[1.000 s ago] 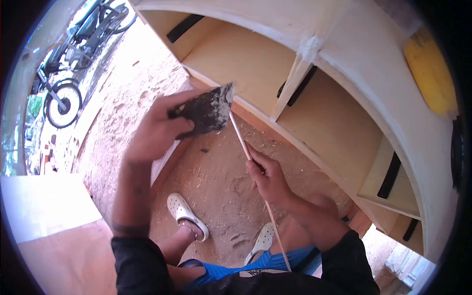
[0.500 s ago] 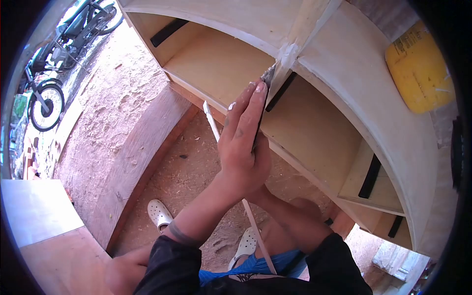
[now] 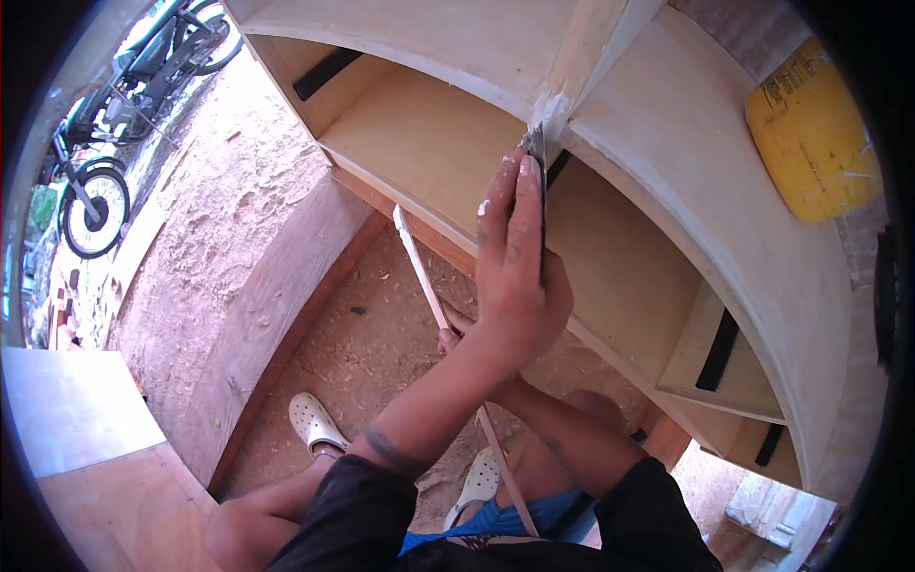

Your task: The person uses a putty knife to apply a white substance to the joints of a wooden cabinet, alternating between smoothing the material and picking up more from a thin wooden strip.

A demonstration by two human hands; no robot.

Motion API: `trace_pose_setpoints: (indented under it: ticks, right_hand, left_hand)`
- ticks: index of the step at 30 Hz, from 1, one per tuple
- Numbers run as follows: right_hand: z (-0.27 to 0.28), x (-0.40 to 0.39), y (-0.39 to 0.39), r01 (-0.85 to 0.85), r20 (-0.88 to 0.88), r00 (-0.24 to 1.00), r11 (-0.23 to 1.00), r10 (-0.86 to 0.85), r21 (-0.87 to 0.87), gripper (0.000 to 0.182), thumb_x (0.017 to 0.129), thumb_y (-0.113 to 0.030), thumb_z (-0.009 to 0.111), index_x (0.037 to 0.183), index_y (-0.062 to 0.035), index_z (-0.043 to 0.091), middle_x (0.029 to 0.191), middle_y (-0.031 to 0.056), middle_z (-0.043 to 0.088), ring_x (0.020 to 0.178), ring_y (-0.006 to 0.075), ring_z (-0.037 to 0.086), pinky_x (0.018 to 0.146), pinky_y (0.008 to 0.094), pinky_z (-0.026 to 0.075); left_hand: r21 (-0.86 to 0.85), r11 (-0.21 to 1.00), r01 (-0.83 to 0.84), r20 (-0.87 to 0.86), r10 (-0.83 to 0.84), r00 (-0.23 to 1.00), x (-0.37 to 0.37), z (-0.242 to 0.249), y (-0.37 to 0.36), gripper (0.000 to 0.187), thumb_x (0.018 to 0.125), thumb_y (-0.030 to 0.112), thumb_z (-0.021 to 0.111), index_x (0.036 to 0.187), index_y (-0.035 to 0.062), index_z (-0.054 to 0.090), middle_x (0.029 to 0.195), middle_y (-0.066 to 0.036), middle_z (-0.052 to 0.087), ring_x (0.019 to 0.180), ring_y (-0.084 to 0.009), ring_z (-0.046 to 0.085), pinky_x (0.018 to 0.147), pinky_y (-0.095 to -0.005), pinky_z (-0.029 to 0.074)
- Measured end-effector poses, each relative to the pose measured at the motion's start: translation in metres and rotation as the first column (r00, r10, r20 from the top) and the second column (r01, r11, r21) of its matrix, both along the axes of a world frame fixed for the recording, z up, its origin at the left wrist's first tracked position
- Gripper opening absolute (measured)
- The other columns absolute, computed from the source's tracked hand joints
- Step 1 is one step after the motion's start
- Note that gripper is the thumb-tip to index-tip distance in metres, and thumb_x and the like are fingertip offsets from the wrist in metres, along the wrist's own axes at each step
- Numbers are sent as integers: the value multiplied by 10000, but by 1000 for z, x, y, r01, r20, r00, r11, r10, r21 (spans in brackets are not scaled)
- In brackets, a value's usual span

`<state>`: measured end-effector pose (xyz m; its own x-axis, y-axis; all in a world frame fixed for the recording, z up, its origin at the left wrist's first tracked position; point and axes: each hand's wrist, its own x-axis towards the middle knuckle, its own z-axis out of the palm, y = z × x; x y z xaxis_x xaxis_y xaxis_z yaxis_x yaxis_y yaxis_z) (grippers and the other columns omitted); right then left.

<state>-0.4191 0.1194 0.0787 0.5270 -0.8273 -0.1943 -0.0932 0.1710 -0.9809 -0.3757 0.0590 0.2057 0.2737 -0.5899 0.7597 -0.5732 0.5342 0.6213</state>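
My left hand presses a dark, filler-smeared scraper blade edge-on against the vertical divider of a pale wooden cabinet, where white filler coats the joint. My right hand sits lower, mostly hidden behind my left forearm, and grips a thin pale wooden stick that slants from the cabinet's front edge down past my knees. White filler marks show on my left fingertips.
The cabinet has several open compartments with black strips inside. A yellow container rests on top at the right. Sawdust covers the ground; my white clogs stand there. A board lies at left, and motorcycles are parked far left.
My left hand carried the scraper from mid-air up and right to the cabinet divider, then slid it slightly higher along the joint. The right hand with the stick stayed low.
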Motion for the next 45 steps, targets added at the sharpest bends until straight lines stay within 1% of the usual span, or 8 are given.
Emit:
trace_pose_setpoints:
  ticks: [11,16,18,21,24,27,30,45]
  right_hand:
    - [8,-4,-4,-23,23,999,1000,23,-13,488,957,-202,453,1418,-125,313,743,-35,476,591,24,407,521,190,394]
    - [-30,2,-7,52,-132,975,765,-177,-642,417,939,-164,470,1333,-47,402,765,-3,541,615,66,514,530,207,438]
    - [-34,-2,-8,43,-152,975,807,-163,-589,372,928,-166,477,1263,-4,464,763,21,560,611,94,539,535,241,471]
    - [28,-7,-8,-60,-151,986,995,71,75,399,924,-197,472,1265,11,473,688,34,520,520,99,505,457,279,502]
    - [16,-5,-5,-16,-47,999,999,19,50,439,926,-194,470,1335,-46,420,649,14,465,510,66,473,436,251,486]
    - [25,-4,-6,-2,-52,999,997,6,79,188,912,-156,475,895,18,544,659,23,510,515,64,492,452,243,471]
    - [26,-6,-7,-60,-82,994,996,66,73,473,929,-193,464,1374,-70,364,666,4,460,536,63,458,448,250,493]
    - [8,-12,-9,-9,-46,999,992,15,125,482,928,-210,459,1378,-71,360,677,13,479,524,61,457,444,245,480]
  left_hand:
    - [19,994,-112,89,110,990,-20,-19,-17,786,643,-158,448,1387,-62,213,1349,-342,220,1224,-505,291,1014,-517,284]
    - [320,945,-65,106,32,994,2,-28,8,741,660,-149,452,1371,-60,262,1334,-314,290,1213,-478,333,1023,-477,302]
    - [382,924,-26,134,-27,991,28,-23,21,701,665,-155,440,1348,-51,323,1306,-288,359,1190,-448,386,1012,-454,331]
    - [189,982,-31,351,-38,935,69,-1,25,677,663,-128,488,1322,-5,395,1288,-220,430,1170,-391,427,982,-471,360]
    - [-68,997,21,521,18,853,93,30,6,580,694,-78,516,1263,29,484,1227,-173,504,1126,-358,484,952,-456,391]
    - [-195,979,50,575,73,815,93,48,-6,505,718,-6,547,1219,58,531,1200,-136,530,1096,-328,513,935,-442,402]
    - [-230,971,63,609,93,788,89,57,-10,475,715,16,566,1187,76,564,1184,-118,546,1079,-308,529,923,-431,416]
    - [27,995,93,596,-91,798,86,-15,-7,458,661,19,588,1108,117,610,1157,-60,579,1069,-278,551,921,-446,421]
